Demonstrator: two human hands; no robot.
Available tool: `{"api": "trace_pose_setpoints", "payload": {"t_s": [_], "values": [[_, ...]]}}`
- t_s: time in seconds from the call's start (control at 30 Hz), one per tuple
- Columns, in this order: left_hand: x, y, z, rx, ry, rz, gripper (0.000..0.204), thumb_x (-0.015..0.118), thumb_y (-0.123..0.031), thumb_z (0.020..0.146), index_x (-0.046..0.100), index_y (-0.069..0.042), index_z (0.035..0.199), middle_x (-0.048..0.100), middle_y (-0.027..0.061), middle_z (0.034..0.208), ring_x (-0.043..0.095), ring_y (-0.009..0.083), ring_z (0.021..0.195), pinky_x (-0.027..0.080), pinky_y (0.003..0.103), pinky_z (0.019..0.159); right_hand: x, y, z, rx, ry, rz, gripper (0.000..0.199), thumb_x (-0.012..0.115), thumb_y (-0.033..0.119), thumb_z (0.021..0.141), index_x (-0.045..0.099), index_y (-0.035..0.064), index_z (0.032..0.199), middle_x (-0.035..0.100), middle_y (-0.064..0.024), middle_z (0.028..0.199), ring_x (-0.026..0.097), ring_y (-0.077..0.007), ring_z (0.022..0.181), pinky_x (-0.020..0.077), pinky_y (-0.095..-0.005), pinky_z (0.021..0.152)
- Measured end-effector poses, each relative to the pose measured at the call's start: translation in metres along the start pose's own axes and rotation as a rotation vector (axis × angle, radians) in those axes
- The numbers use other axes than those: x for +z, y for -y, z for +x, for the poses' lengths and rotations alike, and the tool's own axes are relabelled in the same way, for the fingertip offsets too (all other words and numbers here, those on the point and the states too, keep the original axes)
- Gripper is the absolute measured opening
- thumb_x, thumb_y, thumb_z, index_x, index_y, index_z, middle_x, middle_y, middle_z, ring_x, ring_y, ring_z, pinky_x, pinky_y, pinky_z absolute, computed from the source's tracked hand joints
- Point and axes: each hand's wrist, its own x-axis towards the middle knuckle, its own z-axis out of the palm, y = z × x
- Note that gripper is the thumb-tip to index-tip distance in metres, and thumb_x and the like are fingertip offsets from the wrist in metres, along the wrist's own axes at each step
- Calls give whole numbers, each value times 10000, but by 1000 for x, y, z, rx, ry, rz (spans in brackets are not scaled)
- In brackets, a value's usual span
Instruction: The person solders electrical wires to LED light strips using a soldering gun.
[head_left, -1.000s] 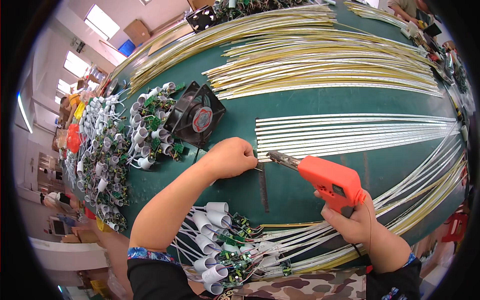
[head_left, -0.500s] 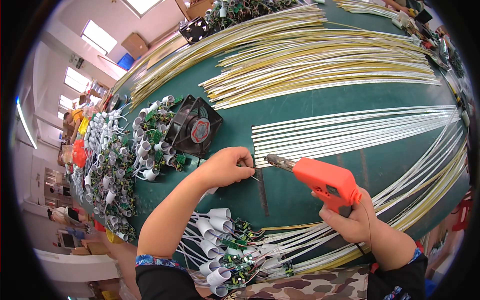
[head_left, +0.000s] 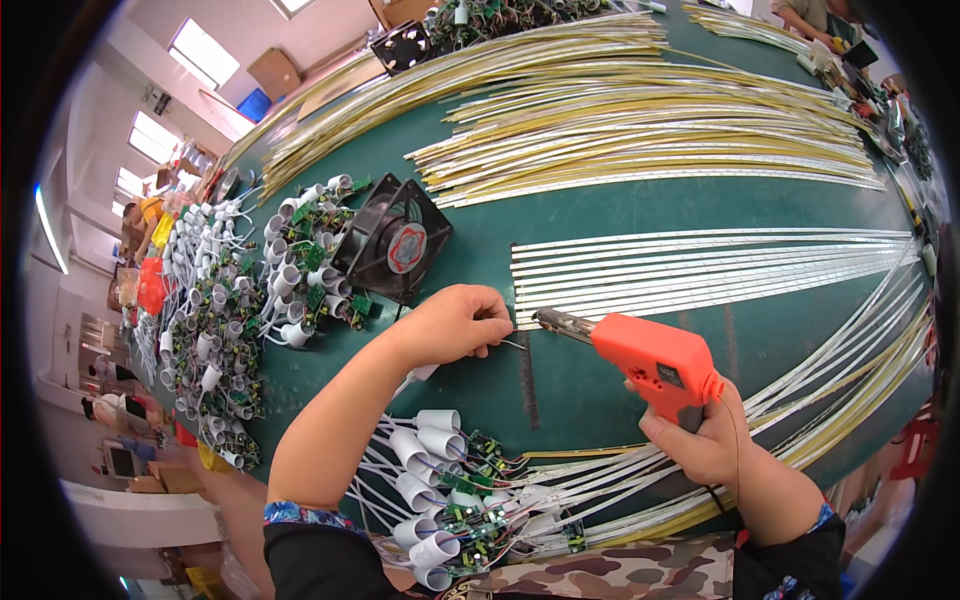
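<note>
A row of slim silvery strips (head_left: pixel 690 272) lies side by side on the green table, their left ends lined up. My left hand (head_left: pixel 452 325) is closed in a pinch beside the nearest strip ends; a thin pale wire (head_left: pixel 516 345) pokes out below its fingertips. What else the fingers hold is hidden, though a white piece (head_left: pixel 424 373) shows under the wrist. My right hand (head_left: pixel 700 445) grips a red soldering gun (head_left: pixel 650 352) by its handle. The gun's dark metal tip (head_left: pixel 548 318) is just right of my left fingertips, over the nearest strip; whether it touches cannot be told.
A black fan (head_left: pixel 395 245) stands behind my left hand. White lamp caps with green circuit boards (head_left: pixel 215 340) heap at the left, and more caps (head_left: pixel 415 450) sit near me, wired to strips. Yellow and white strips (head_left: pixel 640 130) cover the far side. Another person (head_left: pixel 808 18) is at the far right.
My left fingers have shifted slightly, and more of the thin wire shows below them. The fanned far strips now lie closer together at their right ends. The soldering gun stays near the strip ends.
</note>
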Motion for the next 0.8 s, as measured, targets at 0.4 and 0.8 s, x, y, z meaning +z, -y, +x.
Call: {"api": "trace_pose_setpoints", "payload": {"t_s": [0.4, 0.8], "values": [[9, -1, 6, -2, -96, 149, 149, 682, -143, 855, 630, -16, 797, 622, 23, 707, 613, 111, 616, 483, 282, 566, 9, 6, 7, 1, 48, -93, 432, 719, 122, 818, 576, 6, 1209, 645, -96, 887, 610, -202, 769, 492, -327, 754], [11, 1, 8, 49, -159, 272, 124, 658, -129, 823, 625, -22, 771, 603, 23, 659, 601, 116, 582, 471, 295, 541, 11, 6, 8, -14, 56, -98, 444, 722, 110, 816, 577, 4, 1222, 672, -109, 977, 647, -218, 797, 513, -340, 770]]}}
